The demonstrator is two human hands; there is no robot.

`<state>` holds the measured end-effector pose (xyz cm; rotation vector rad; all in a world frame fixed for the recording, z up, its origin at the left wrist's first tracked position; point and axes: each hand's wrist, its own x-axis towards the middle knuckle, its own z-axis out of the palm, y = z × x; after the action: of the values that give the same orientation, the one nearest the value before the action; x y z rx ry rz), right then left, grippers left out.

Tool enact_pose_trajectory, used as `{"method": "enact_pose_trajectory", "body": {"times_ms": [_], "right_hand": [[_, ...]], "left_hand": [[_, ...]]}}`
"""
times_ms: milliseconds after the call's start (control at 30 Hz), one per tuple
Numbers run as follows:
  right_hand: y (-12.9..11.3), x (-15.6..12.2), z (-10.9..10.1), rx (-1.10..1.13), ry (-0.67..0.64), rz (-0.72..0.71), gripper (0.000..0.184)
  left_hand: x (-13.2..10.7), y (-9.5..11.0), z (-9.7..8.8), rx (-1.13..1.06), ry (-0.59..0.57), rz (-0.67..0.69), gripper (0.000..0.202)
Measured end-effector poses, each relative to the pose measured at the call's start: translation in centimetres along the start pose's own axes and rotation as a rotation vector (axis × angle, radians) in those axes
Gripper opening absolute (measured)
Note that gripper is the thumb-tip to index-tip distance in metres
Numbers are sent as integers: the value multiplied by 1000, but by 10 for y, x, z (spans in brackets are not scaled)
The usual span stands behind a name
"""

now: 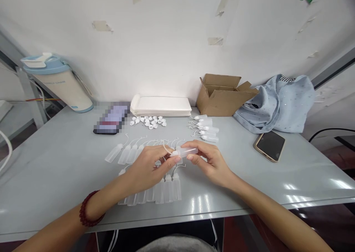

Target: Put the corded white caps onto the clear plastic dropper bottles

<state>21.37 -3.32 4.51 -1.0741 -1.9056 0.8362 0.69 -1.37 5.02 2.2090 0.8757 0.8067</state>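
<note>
Between my two hands, above the grey table (69, 170), a small translucent squeeze bottle (188, 151) lies nearly level. My left hand (149, 165) pinches its white nozzle end, from which a thin curved tube rises. The fingers of my right hand (210, 161) close on the bottle's base end. Below and behind my left hand, two rows of similar bottles (168, 189) lie on the table, partly covered by that hand. Several more bottles (208, 129) lie in a column farther back on the right. Small white caps (151, 121) are scattered behind the rows.
Along the wall stand a stack of white envelopes (161, 106) and an open cardboard box (222, 100). A light blue cloth bag (288, 104) and a phone (270, 145) are at the right. Another phone (112, 118) and a beige tumbler (63, 87) are at the left.
</note>
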Motion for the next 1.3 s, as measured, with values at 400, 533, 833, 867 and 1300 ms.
{"method": "enact_pose_trajectory", "body": {"times_ms": [400,533,833,867,1300], "right_hand": [[1,1,0,56,-141,75,24],[3,3,0,137,-159,160,29],[3,6,0,256,-177,304,35],[3,7,-1,258,-181,312,37],[47,31,-51,-332,444,131,28]], "left_hand": [[-5,-10,2,248,30,345,21],[-6,-14,5,510,78,448,20],[-5,-11,5,787,102,593,14],[-4,-13,6,758,116,577,14],[12,-72,-37,592,229,-122,27]]}}
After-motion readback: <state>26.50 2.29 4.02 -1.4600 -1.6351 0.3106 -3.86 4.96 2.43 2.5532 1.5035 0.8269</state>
